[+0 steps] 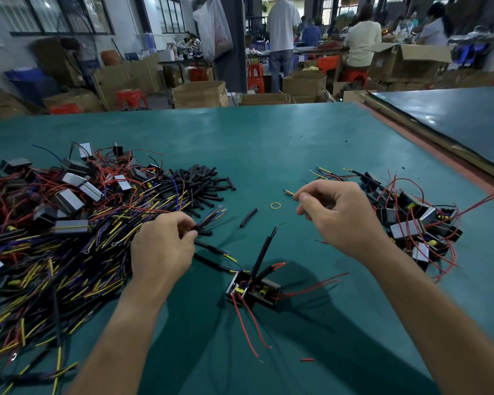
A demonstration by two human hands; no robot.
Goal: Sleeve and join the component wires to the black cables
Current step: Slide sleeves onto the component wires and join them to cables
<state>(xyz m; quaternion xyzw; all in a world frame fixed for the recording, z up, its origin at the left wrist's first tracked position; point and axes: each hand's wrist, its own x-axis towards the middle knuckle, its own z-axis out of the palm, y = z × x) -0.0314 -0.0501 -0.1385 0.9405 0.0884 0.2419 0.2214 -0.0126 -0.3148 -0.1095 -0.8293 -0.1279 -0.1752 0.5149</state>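
Observation:
A black box component [253,290] with red wires and black-sleeved leads lies on the green table [268,143] between my forearms. My left hand [163,249] pinches a black cable end with bare coloured strands at the edge of the cable pile [54,266]. My right hand [340,215] is raised above the table, its fingers pinching a thin yellow-tipped wire [288,192]. Loose black sleeve tubes [200,183] are heaped behind my left hand, and one single sleeve [248,218] lies between my hands.
Unworked components with red wires pile up at the left [69,183]. Another heap of components [417,220] sits at the right. A yellow rubber band [275,206] lies near the middle. A second table [454,124] adjoins at the right. People and cardboard boxes fill the background.

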